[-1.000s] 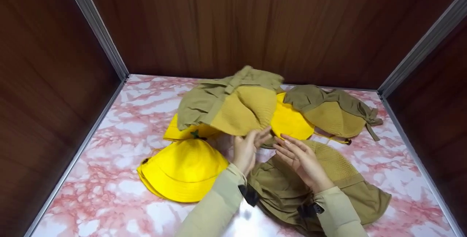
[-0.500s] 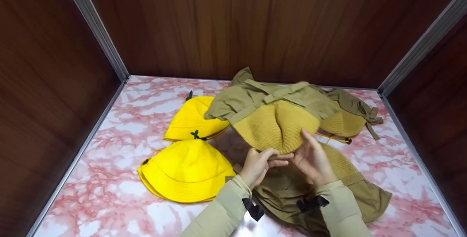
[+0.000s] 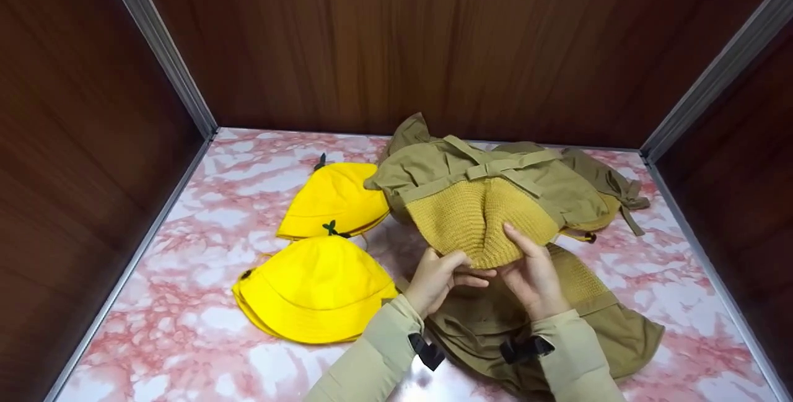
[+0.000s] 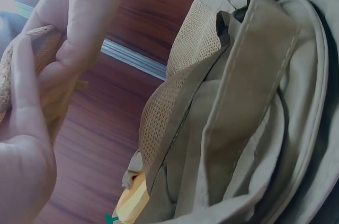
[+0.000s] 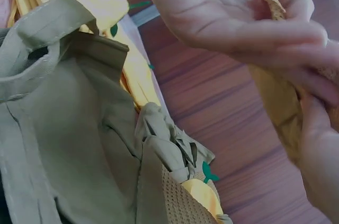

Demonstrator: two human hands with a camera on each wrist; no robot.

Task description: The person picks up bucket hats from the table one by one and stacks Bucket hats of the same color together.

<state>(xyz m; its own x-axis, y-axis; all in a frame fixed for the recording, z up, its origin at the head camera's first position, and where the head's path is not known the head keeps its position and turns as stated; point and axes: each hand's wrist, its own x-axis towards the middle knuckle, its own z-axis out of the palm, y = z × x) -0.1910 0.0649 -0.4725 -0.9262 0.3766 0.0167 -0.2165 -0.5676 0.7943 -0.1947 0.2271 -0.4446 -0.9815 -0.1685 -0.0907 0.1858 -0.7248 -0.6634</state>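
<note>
Walls: brown wood panels (image 3: 396, 43) are joined at the corners by metal strips (image 3: 167, 49).
Table: its top (image 3: 179, 247) is patterned in pink and white marbling.
Held hat: a khaki hat (image 3: 489, 204) with mustard mesh (image 3: 446, 213) is held out over the middle of the table, its mesh edge towards the person; its bow (image 3: 486, 170) lies above the mesh. The far khaki hat is partly covered by it in the head view.
Left hand: the mesh edge is pinched by the left hand (image 3: 433, 284), thumb above and fingers beneath.
Right hand: the mesh is gripped just beside by the right hand (image 3: 536, 278), its thumb laid on top.
Yellow hats: two are set at the left, the rear yellow hat (image 3: 337, 197) just behind the front yellow hat (image 3: 316, 290); each is topped by a green sprout (image 3: 331, 227).
Lower khaki hat: this one (image 3: 619, 334) is spread on the table at the right, partly hidden by the right forearm.
Far khaki hat: its folds (image 3: 601, 173) are seen at the back right, with a tie (image 3: 632, 221) hanging at its end.
Sleeves: both forearms are covered by pale sleeves (image 3: 372, 352), and black bands (image 3: 426, 351) are worn at the wrists.
</note>
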